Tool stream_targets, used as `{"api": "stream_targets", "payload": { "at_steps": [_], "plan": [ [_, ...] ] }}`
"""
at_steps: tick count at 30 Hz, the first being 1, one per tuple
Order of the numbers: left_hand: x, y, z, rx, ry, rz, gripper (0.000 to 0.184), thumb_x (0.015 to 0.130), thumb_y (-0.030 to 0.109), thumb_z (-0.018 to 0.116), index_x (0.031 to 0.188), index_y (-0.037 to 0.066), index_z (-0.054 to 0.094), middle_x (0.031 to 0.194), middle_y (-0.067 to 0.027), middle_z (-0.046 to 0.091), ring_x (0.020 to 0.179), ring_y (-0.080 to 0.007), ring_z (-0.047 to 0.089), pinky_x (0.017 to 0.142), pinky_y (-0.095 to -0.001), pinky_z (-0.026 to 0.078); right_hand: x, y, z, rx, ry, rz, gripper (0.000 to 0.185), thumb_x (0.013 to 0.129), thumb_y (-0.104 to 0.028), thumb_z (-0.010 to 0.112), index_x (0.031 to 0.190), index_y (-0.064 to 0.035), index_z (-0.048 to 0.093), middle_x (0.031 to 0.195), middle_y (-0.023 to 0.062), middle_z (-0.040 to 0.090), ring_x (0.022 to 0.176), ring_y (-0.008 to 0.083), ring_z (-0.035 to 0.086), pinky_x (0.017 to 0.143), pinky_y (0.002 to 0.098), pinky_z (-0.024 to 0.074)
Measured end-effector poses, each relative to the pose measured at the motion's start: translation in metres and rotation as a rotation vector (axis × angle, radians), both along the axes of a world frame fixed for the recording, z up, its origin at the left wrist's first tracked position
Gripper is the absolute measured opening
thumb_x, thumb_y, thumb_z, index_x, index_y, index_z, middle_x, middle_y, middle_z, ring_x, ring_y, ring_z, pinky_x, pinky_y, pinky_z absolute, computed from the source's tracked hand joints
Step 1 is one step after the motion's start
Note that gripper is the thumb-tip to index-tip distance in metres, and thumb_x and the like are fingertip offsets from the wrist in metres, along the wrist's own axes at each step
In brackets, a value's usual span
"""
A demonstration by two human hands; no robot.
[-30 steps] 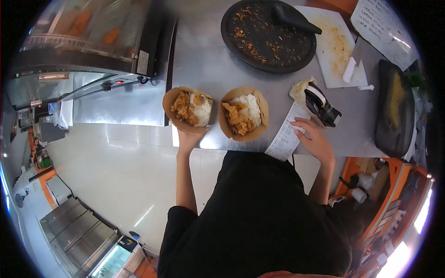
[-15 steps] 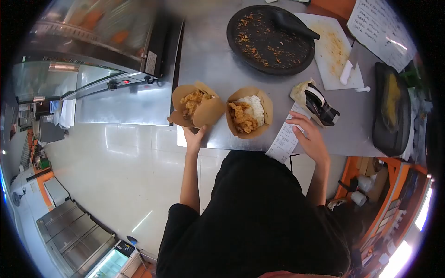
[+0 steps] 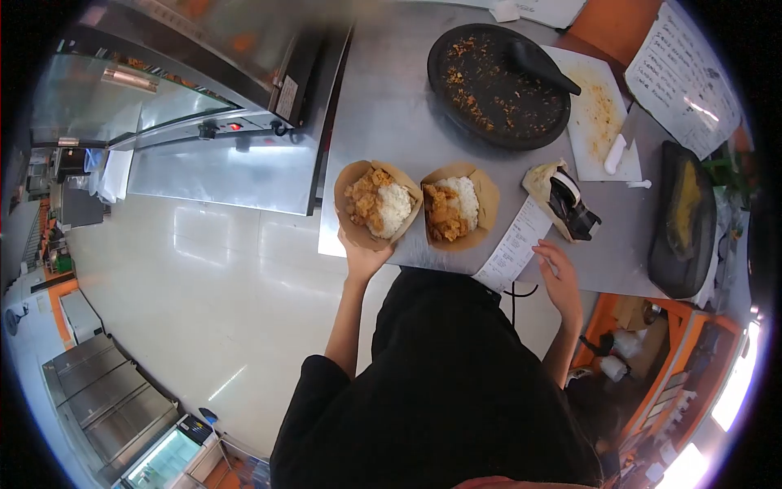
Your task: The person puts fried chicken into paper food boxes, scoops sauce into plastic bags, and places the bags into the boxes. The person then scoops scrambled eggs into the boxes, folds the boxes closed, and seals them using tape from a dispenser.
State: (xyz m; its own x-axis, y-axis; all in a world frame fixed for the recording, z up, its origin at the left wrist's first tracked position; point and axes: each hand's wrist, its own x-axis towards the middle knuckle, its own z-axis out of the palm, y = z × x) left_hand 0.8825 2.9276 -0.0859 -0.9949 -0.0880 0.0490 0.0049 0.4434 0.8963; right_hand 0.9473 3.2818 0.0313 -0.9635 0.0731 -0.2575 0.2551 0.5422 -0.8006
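Observation:
In the head view, my left hand [image 3: 364, 257] is closed around the lower side of a brown paper food box [image 3: 342, 192]. Its flaps stand open, showing fried chicken [image 3: 364, 196] beside white rice [image 3: 394, 210]. Just to its right, a second open paper box [image 3: 488, 200] with chicken and rice stands on the steel table [image 3: 371, 106]. My right hand [image 3: 560, 277] is open, fingers loosely extended, at the right edge of a long printed receipt [image 3: 509, 251]. The receipt's lower end hangs over the table edge against my black shirt.
A black tape dispenser [image 3: 574, 208] sits beside the receipt. Behind are a dark stone mortar with a pestle [image 3: 498, 90], a white cutting board [image 3: 599, 98] and a white-handled knife [image 3: 615, 155]. A black tray [image 3: 683, 236] lies right; a glass-fronted cabinet [image 3: 187, 106] stands left.
The held box's flaps have spread, so its rice now shows. My right hand has slid off the receipt to its right side. The whole view has shifted slightly.

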Motion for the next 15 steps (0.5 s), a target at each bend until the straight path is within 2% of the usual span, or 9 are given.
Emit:
{"api": "stream_targets", "payload": {
  "at_steps": [4, 7, 10, 11, 15],
  "plan": [
    [-0.003, 0.002, 0.014, -0.043, 0.028, 0.006, 0.105, 0.055, 0.031, 0.074, 0.132, -0.008, 0.014, 0.125, -0.0228, 0.036, 0.115, -0.0361, 0.036, 0.096, -0.0433, 0.026, 0.007, -0.001, -0.002, -0.010, -0.021, -0.004, 0.021, 0.085, -0.008, 0.048, 0.104, -0.0034, 0.057, 0.115, 0.0149, 0.053, 0.110, 0.0260, 0.048, 0.094, 0.0323, 0.0349],
    [0.007, -0.002, 0.011, -0.295, 0.062, 0.003, 0.106, 0.058, 0.037, 0.075, 0.133, -0.006, 0.014, 0.133, -0.0237, 0.027, 0.125, -0.0368, 0.024, 0.100, -0.0501, 0.015, 0.016, 0.010, -0.019, 0.009, -0.011, -0.012, 0.022, 0.085, -0.008, 0.048, 0.104, -0.0035, 0.057, 0.115, 0.0138, 0.054, 0.110, 0.0251, 0.049, 0.093, 0.0322, 0.0358],
    [0.020, -0.015, 0.010, -0.666, -0.007, -0.072, 0.104, 0.062, 0.041, 0.074, 0.134, -0.004, 0.013, 0.138, -0.0239, 0.017, 0.131, -0.0365, 0.010, 0.100, -0.0564, 0.004, 0.027, 0.020, -0.023, 0.082, 0.068, -0.064, 0.020, 0.088, -0.011, 0.047, 0.104, -0.0038, 0.058, 0.112, 0.0099, 0.056, 0.101, 0.0191, 0.052, 0.086, 0.0294, 0.0404],
    [0.024, -0.019, 0.010, -0.642, -0.148, -0.063, 0.101, 0.064, 0.039, 0.073, 0.136, 0.001, 0.013, 0.142, -0.0226, 0.011, 0.133, -0.0357, 0.005, 0.099, -0.0583, 0.002, 0.031, 0.020, -0.024, 0.073, 0.053, -0.105, 0.020, 0.088, -0.011, 0.047, 0.104, -0.0039, 0.058, 0.112, 0.0099, 0.056, 0.101, 0.0190, 0.052, 0.085, 0.0290, 0.0404],
    [0.031, -0.035, 0.012, -0.524, -0.152, -0.077, 0.100, 0.065, 0.036, 0.073, 0.138, 0.006, 0.011, 0.144, -0.0194, 0.008, 0.134, -0.0344, 0.003, 0.100, -0.0572, -0.001, 0.046, 0.023, -0.028, 0.122, -0.015, -0.197, 0.021, 0.088, -0.012, 0.048, 0.105, -0.0039, 0.058, 0.112, 0.0096, 0.056, 0.100, 0.0182, 0.053, 0.085, 0.0278, 0.0405]
  ]
}}
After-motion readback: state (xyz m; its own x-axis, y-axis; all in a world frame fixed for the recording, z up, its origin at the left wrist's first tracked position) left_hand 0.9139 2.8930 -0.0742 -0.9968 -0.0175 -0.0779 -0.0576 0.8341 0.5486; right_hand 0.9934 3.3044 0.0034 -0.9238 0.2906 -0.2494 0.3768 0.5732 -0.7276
